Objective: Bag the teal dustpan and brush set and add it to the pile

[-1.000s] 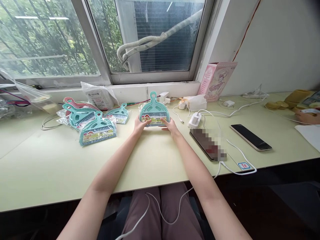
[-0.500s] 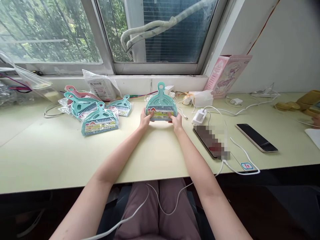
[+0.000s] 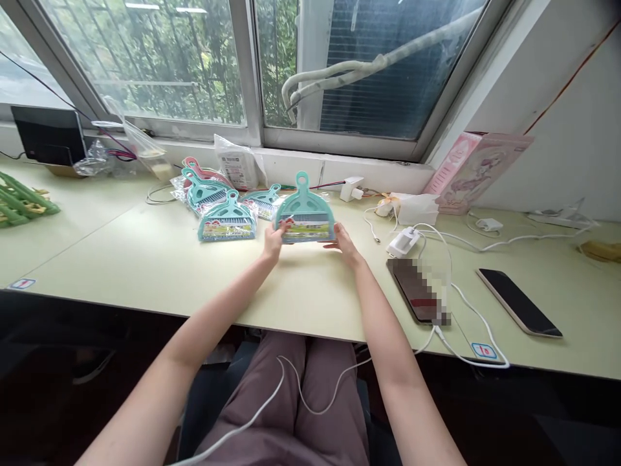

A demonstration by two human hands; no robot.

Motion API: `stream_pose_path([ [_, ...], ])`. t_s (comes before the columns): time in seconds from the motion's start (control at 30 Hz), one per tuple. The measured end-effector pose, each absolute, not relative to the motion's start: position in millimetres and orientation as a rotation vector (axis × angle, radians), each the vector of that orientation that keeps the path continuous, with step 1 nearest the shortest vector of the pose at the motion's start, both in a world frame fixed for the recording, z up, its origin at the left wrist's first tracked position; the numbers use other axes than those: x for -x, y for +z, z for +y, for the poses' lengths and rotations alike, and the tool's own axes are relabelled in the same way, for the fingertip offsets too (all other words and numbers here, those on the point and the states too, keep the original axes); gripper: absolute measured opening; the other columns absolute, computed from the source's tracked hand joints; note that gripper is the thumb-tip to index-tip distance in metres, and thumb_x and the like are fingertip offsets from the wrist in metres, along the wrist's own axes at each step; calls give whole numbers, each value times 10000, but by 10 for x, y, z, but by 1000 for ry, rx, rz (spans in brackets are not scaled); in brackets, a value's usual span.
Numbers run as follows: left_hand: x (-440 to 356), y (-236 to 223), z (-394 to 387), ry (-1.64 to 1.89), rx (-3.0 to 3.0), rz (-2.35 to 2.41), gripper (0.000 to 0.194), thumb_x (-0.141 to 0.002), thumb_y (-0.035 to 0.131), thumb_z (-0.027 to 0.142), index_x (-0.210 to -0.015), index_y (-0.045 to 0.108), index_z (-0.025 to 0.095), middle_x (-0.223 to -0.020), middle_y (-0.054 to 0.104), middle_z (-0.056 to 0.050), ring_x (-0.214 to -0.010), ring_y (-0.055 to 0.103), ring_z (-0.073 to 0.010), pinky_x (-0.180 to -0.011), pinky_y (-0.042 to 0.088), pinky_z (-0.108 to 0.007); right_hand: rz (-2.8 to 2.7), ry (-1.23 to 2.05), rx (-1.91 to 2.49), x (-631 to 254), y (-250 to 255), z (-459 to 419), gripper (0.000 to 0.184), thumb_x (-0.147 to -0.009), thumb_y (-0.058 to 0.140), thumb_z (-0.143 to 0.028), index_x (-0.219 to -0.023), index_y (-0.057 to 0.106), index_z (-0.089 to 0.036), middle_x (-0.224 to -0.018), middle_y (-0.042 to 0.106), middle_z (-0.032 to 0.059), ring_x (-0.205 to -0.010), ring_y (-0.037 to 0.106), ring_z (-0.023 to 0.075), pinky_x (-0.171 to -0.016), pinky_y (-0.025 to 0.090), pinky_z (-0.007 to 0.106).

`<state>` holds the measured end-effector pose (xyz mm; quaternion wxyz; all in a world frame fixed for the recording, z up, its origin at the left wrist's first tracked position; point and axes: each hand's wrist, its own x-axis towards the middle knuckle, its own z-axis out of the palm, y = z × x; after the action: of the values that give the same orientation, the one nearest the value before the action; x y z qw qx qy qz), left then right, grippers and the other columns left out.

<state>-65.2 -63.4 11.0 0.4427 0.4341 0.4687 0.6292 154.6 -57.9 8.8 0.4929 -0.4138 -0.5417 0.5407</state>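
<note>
A small teal dustpan-and-brush set [image 3: 304, 210] in clear wrapping stands tilted up above the pale green desk [image 3: 145, 272]. My left hand [image 3: 273, 241] grips its lower left corner, thumb on the paper label. My right hand [image 3: 345, 241] holds the lower right corner, fingers curled against the edge. Its round handle loop points up toward the window.
Several more wrapped teal and pink sets [image 3: 218, 207] lie in a heap to the left. Two phones [image 3: 418, 290] [image 3: 519, 302] with white cables and a charger [image 3: 402, 242] lie to the right. A pink box [image 3: 473, 171] leans on the wall. Green hangers [image 3: 22, 204] sit far left.
The dustpan set has been lifted from the desk and tipped upright in both hands. The camera has swung left, bringing a dark screen and green hangers into view.
</note>
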Motion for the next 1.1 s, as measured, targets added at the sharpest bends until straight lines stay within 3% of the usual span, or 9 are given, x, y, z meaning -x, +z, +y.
stream_pose_path([
  [0.13, 1520, 156, -822, 1721, -970, 1450, 308, -775, 663, 408, -939, 589, 158, -860, 665, -75, -743, 666, -216, -590, 580, -323, -1453, 1380, 1015, -1423, 83, -641, 571, -896, 388, -679, -1228, 616, -275, -1215, 683, 81, -892, 717, 188, -646, 554, 238],
  [0.3, 2551, 171, -982, 1624, -1053, 2002, 430, -869, 542, 489, -1096, 587, 126, -1024, 682, -147, -951, 666, -278, -829, 557, -433, -1495, 1352, 1080, -1393, -16, -582, 711, -888, 294, -729, -985, 735, -180, -1143, 709, 133, -775, 711, 164, -680, 548, 256],
  [0.37, 2785, 184, -1018, 1432, -1291, 2290, 679, -834, 580, 565, -1280, 506, 59, -1212, 618, -230, -1186, 551, -365, -1010, 426, -538, -1495, 1350, 1073, -1394, -42, -558, 715, -883, 302, -734, -979, 737, -174, -1109, 719, 137, -750, 708, 158, -692, 545, 264],
  [0.43, 2888, 214, -1010, 1465, -1502, 2568, 930, -835, 539, 635, -1458, 276, -4, -1449, 403, -290, -1380, 324, -404, -1127, 197, -610, -1492, 1347, 1079, -1388, -57, -542, 706, -881, 318, -733, -984, 734, -172, -1082, 725, 135, -719, 703, 151, -687, 540, 266],
  [0.5, 2860, 247, -946, 1567, -1730, 2671, 970, -880, 411, 675, -1519, 106, 12, -1572, 168, -268, -1467, 110, -381, -1148, 3, -615, -1493, 1342, 1091, -1375, -65, -534, 688, -880, 336, -729, -987, 731, -175, -1064, 730, 128, -703, 699, 146, -684, 536, 266],
  [0.57, 2728, 253, -827, 1513, -2020, 2538, 883, -912, 287, 680, -1537, 122, 78, -1610, 86, -202, -1490, 0, -334, -1152, -75, -580, -1499, 1325, 1109, -1358, -72, -534, 672, -878, 352, -726, -982, 729, -181, -1048, 735, 118, -705, 697, 144, -687, 533, 266],
  [0.77, 2364, 36, -315, 849, -2427, 2111, 672, -951, 236, 558, -1518, 303, 202, -1603, 220, -91, -1498, 61, -273, -1185, -1, -509, -1509, 1279, 1155, -1341, -75, -567, 669, -873, 364, -730, -965, 732, -179, -996, 744, 114, -738, 698, 156, -706, 521, 270],
  [1.1, 2614, 106, 215, 869, -2495, 2059, 662, -936, 308, 542, -1512, 308, 215, -1613, 190, -59, -1495, 93, -270, -1188, 33, -500, -1478, 1278, 1194, -1324, -73, -538, 601, -879, 421, -689, -865, 719, -166, -936, 747, 104, -701, 692, 135, -638, 498, 226],
])
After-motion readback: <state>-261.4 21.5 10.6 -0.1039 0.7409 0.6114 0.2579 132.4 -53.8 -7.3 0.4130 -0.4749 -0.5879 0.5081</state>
